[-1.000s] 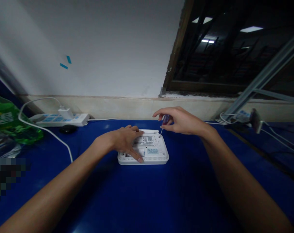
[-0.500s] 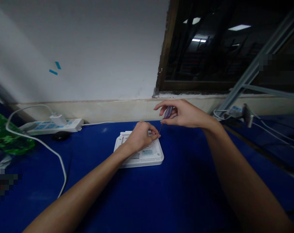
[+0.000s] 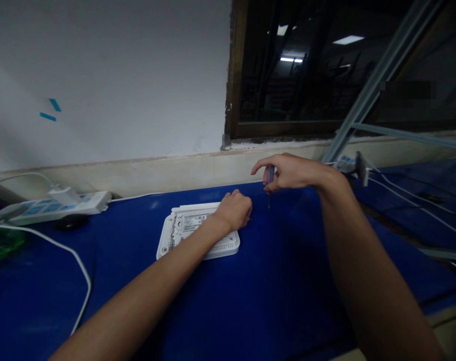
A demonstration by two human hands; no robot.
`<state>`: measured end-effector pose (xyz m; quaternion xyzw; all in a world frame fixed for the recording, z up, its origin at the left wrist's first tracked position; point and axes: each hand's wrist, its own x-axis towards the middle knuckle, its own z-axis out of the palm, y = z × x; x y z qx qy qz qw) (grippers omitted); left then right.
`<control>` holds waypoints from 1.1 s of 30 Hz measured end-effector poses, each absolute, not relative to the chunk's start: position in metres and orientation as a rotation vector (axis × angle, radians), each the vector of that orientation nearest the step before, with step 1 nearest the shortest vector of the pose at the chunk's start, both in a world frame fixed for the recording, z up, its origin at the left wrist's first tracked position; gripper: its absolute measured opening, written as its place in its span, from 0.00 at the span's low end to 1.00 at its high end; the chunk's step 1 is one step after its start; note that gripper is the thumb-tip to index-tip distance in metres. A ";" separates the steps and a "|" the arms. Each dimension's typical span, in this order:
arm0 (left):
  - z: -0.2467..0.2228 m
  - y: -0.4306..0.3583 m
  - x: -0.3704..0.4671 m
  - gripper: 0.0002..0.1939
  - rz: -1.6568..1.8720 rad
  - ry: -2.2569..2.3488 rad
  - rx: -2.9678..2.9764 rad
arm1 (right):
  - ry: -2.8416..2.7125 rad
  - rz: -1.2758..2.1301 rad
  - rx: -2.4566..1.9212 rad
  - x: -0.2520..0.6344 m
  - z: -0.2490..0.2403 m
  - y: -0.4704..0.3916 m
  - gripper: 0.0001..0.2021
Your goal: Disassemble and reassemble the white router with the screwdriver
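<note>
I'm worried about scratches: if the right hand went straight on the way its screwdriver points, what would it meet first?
Most likely the blue tabletop, right of the white vented casing; the screwdriver in the right hand points down there, though depth at its tip is unclear.

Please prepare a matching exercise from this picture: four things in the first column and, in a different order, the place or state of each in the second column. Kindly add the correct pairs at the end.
Column 1
1. screwdriver
2. power strip
3. tape strips
4. device

Column 2
A. on the wall
B. partly covered by the left hand
C. with a white plug in it
D. held in the right hand

Right pairs
1-D, 2-C, 3-A, 4-B
</note>
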<state>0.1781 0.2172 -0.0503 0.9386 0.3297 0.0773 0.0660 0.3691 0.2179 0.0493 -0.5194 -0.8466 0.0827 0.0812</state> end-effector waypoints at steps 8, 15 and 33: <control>-0.021 0.201 0.100 0.24 0.301 0.951 2.806 | -2.324 0.464 -1.360 0.350 0.027 0.207 0.30; -0.017 0.194 0.049 0.60 -0.221 1.086 2.577 | -1.783 0.763 -1.017 0.328 -0.028 0.175 0.28; -0.030 0.202 0.044 0.57 -0.106 1.054 2.648 | -2.199 0.299 -1.060 0.284 -0.042 0.149 0.21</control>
